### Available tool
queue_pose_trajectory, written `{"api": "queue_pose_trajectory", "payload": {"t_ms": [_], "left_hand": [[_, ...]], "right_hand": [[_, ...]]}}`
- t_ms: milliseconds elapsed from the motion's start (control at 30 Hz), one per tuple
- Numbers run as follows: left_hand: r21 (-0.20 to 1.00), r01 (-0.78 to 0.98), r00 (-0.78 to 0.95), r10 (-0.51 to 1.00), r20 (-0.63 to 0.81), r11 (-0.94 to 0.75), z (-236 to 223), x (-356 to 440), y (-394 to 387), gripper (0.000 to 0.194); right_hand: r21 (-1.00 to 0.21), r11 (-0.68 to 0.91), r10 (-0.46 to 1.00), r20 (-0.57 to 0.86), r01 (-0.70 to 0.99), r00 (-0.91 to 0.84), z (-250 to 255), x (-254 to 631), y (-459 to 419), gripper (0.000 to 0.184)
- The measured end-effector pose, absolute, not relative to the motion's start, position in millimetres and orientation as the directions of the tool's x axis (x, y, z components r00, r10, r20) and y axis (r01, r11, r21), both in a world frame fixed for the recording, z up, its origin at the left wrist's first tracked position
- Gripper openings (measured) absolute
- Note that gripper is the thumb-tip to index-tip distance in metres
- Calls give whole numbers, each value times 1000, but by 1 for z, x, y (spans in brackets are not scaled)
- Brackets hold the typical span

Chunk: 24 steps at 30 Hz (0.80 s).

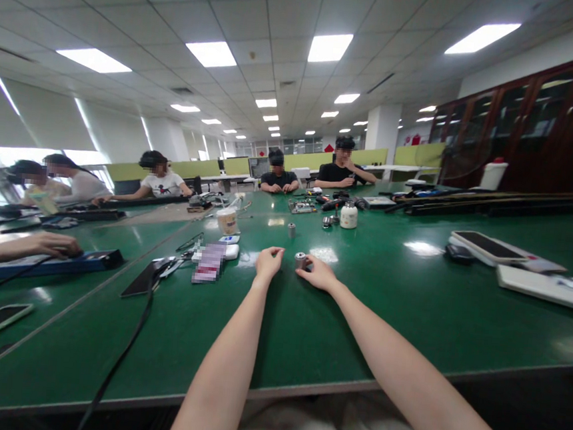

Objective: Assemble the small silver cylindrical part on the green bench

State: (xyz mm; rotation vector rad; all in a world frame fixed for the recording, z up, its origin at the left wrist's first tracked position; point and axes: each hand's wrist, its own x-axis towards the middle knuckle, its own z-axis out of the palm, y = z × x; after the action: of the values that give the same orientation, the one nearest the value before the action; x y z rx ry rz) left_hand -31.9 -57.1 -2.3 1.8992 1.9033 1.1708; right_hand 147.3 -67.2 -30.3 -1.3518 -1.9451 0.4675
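Note:
Both my arms stretch forward over a green table (358,315). My left hand (268,261) rests on the table with its fingers curled into a loose fist, and nothing shows in it. My right hand (317,273) lies just to its right, its fingertips pinching a small silver metal cylinder (301,259) that stands on the table. A second small metal cylinder (292,229) stands further off, and a white jar (348,215) stands beyond it.
A paper cup (226,221), a white device (230,250) and a black cable (124,355) lie to the left. Phones (484,246) and a white flat device (545,288) lie at right. A neighbour's hand (53,245) rests on a blue bar. Several people sit at the far side.

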Motion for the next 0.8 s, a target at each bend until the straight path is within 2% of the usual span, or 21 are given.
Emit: {"api": "queue_pose_trajectory", "payload": {"t_ms": [100, 200, 333, 433, 567, 667, 733, 800], "left_hand": [[674, 729, -194, 909, 368, -117, 2, -50, -55, 34], [706, 694, -76, 960, 268, -141, 0, -65, -55, 40], [613, 774, 80, 985, 151, -157, -1, -73, -57, 48], [576, 808, 46, 988, 145, -122, -2, -72, -59, 38], [603, 790, -35, 975, 220, -107, -6, -62, -60, 26], [724, 671, -70, 959, 276, -160, -11, -47, -59, 26], [841, 487, -106, 939, 327, -238, -14, -33, -58, 30], [906, 293, -130, 926, 355, -306, -15, -20, -57, 31]], "right_hand": [[-645, 383, 919, 339, 661, -200, -31, 149, -67, 41], [-644, 383, 919, 340, 663, -200, -31, 149, -67, 42], [-632, 379, 919, 342, 676, -196, -30, 149, -68, 43], [-624, 380, 918, 343, 682, -198, -29, 149, -69, 43], [-622, 388, 915, 347, 679, -205, -30, 149, -68, 42], [-624, 398, 910, 359, 672, -206, -32, 149, -66, 42], [-624, 403, 908, 363, 670, -208, -32, 148, -65, 42], [-626, 401, 909, 360, 669, -209, -32, 147, -65, 42]]}}
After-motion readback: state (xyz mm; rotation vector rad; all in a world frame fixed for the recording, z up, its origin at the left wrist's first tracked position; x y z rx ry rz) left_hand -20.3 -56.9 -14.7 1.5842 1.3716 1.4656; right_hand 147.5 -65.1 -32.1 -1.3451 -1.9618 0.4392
